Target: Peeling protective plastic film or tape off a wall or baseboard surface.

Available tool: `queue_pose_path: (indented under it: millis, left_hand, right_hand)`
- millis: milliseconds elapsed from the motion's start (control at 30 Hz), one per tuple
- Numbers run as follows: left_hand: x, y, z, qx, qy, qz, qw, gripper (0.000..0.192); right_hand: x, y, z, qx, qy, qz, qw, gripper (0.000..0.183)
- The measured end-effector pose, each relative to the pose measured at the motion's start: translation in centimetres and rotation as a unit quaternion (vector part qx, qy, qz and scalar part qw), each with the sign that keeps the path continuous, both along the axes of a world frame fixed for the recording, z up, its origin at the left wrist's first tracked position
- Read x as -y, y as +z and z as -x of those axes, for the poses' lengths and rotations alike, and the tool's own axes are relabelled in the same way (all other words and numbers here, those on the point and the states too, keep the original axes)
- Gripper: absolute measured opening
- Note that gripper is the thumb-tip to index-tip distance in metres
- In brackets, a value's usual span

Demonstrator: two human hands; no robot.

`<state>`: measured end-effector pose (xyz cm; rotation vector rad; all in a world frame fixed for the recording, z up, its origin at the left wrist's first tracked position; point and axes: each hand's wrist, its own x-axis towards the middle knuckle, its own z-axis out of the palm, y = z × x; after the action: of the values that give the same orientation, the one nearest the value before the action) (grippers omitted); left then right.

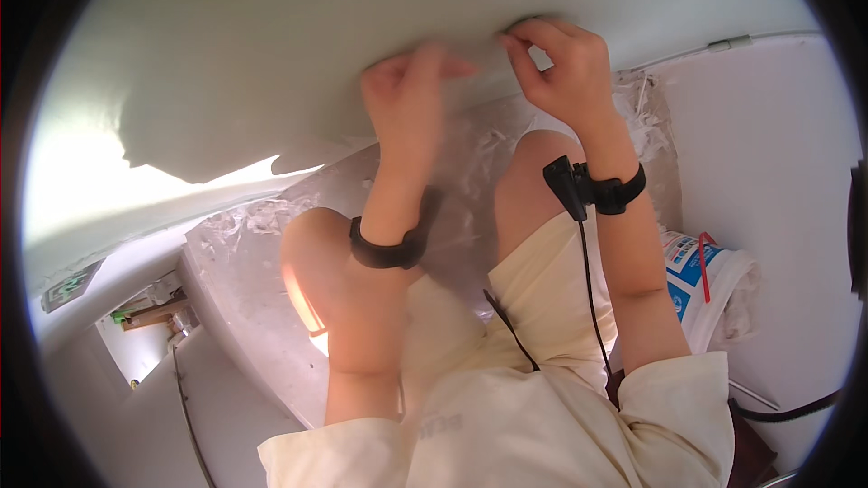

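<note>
A smooth pale grey-green wall (pixel 271 34) fills the top of the view. My left hand (pixel 410 91) is in front of the wall's lower part, blurred, with its fingers bent. Whether anything is between them cannot be seen. To its right, my right hand (pixel 566 71) is against the wall, thumb and forefinger curled towards each other in a ring. The fingertips meet the surface, and any thin thing in them is too small to tell. Black straps circle both wrists, and a small black device (pixel 566 186) with a cable sits at the right one.
Whitish scraps (pixel 644 108) litter the grey floor (pixel 237 312) along the wall. Beside my right arm stands a white plastic bucket (pixel 712 285) with a blue printed label, a red handle and pale material inside. A green sign (pixel 71 288) is at the far left. My bare knees flank the hands.
</note>
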<state>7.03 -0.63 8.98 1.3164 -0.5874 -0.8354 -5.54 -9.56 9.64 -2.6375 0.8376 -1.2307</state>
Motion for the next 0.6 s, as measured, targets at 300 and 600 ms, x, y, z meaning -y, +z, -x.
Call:
queue_pose_path:
  millis: [300,600]
  left_hand:
    - [-0.01,0.42,0.06,0.000,0.000,0.005,1.000,0.017]
    - [-0.01,0.22,0.01,0.010,0.000,0.006,1.000,0.017]
  right_hand:
    - [0.02,-0.02,-0.13,-0.008,0.004,-0.016,1.000,0.007]
    - [0.27,0.49,0.43,-0.013,0.032,-0.038,0.999,0.005]
